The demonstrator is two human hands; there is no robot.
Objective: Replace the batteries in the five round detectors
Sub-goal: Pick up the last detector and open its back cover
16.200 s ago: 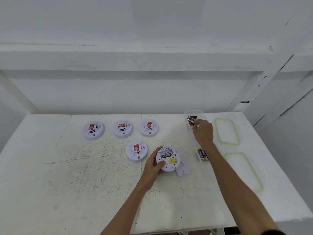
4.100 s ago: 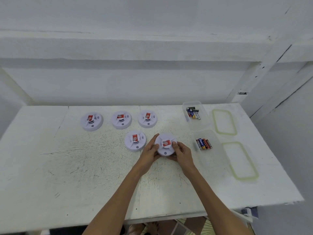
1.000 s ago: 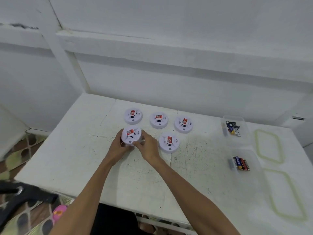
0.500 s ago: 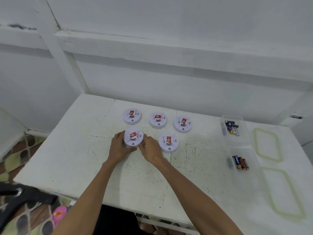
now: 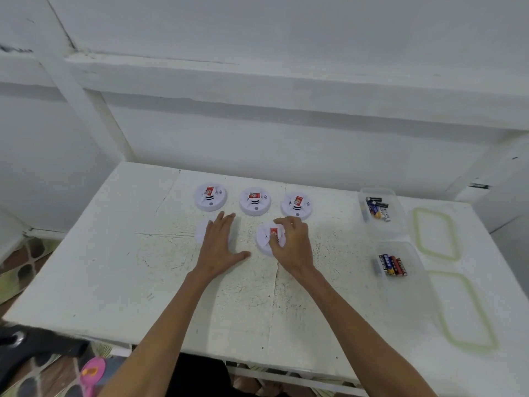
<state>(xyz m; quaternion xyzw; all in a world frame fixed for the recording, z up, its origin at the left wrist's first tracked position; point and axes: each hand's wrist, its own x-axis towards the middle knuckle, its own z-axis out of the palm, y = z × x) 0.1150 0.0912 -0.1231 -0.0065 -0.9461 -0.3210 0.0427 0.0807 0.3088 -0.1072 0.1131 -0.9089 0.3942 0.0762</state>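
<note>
Detectors [image 5: 254, 201] are round, white (red labels [image 5: 254, 195] on top).

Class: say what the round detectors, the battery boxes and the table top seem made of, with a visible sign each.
Round detectors: likely moulded white plastic, smooth, slotted. Battery boxes: clear plastic, table shows through. Table top: white-painted, scratched and cracked; material beneath unclear.

A bare, home-like utility room: rough white-painted walls [image 5: 257, 30] with a jutting white ledge [image 5: 257, 81], a scuffed white-painted table [image 5: 114, 282], and patterned floor tiles [image 5: 25, 265] past its left edge.
</note>
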